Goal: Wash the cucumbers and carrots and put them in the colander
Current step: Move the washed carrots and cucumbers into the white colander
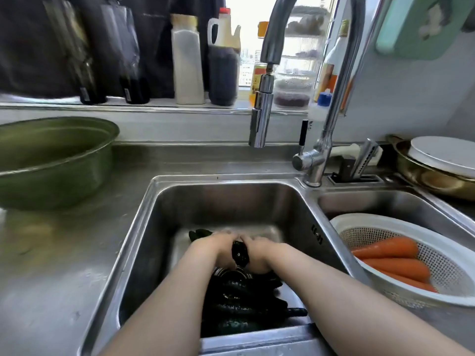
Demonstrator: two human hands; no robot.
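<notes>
Two bare forearms are showing, the left forearm (174, 299) and the right forearm (334, 291), both smooth and uncovered from the wrist to the picture's lower edge. The left hand (218, 249) and right hand (261, 254) are appearing slightly blurred, their wrists bare.

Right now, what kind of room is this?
Most likely a home kitchen: there is a steel sink with a tall faucet, sauce bottles line the windowsill, and a colander holds carrots. The left hand and right hand grip a cucumber.
</notes>
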